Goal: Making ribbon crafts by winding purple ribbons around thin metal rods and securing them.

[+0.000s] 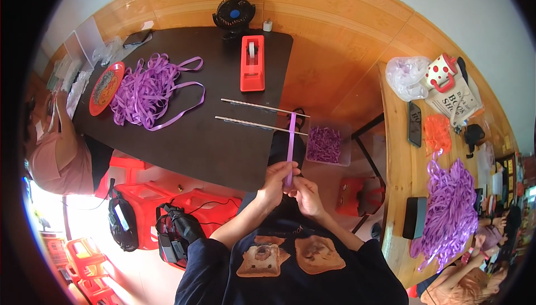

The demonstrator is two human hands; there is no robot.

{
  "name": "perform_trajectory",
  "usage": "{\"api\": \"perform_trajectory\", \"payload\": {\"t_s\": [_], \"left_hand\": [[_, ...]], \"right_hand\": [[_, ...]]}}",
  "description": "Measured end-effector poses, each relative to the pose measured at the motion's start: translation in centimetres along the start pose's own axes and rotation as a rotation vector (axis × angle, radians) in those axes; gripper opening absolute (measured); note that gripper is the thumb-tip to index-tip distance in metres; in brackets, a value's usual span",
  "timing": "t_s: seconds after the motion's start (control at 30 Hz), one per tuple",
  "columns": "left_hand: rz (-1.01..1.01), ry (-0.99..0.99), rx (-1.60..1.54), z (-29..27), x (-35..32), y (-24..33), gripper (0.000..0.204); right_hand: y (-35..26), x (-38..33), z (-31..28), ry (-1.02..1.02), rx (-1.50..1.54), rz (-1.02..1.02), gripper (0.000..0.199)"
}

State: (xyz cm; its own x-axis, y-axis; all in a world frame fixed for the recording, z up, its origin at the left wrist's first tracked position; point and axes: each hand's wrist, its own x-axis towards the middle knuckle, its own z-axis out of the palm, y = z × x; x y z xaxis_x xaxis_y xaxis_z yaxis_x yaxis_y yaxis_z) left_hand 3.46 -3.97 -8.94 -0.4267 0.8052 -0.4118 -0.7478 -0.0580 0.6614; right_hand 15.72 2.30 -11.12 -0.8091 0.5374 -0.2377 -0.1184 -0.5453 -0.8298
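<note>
Both my hands meet in front of my chest on one purple ribbon strip (291, 137) that stands up toward the table edge. My left hand (277, 179) pinches its lower end, and my right hand (304, 189) grips it just beside. The strip's top reaches two thin sticks (260, 115) lying across the dark table (184, 132) and jutting past its right edge. A heap of loose purple ribbon (148, 90) lies further left on that table.
A red tape dispenser (252, 62), a small black fan (234, 15) and a red plate (105, 87) are on the dark table. A clear box of purple pieces (325, 146) sits below. A person sits at left. A wooden table (399, 165) at right holds more ribbon.
</note>
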Motion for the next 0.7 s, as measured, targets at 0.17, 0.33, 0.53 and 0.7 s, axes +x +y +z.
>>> {"api": "perform_trajectory", "payload": {"t_s": [0.17,0.33,0.53,0.7], "left_hand": [[-0.031,-0.019,-0.036,0.50,-0.15,0.28,0.021],[-0.015,0.055,-0.013,0.56,0.02,-0.11,0.022],[-0.005,0.041,0.000,0.55,-0.21,0.10,0.022],[-0.007,0.034,-0.026,0.47,-0.16,-0.06,0.023]], "right_hand": [[0.23,0.08,-0.26,-0.043,0.057,-0.032,0.024],[0.74,0.07,-0.25,-0.022,0.029,-0.009,0.023],[0.16,-0.08,0.37,0.001,0.092,0.024,0.017],[0.62,0.09,0.29,-0.003,0.050,-0.005,0.011]]}}
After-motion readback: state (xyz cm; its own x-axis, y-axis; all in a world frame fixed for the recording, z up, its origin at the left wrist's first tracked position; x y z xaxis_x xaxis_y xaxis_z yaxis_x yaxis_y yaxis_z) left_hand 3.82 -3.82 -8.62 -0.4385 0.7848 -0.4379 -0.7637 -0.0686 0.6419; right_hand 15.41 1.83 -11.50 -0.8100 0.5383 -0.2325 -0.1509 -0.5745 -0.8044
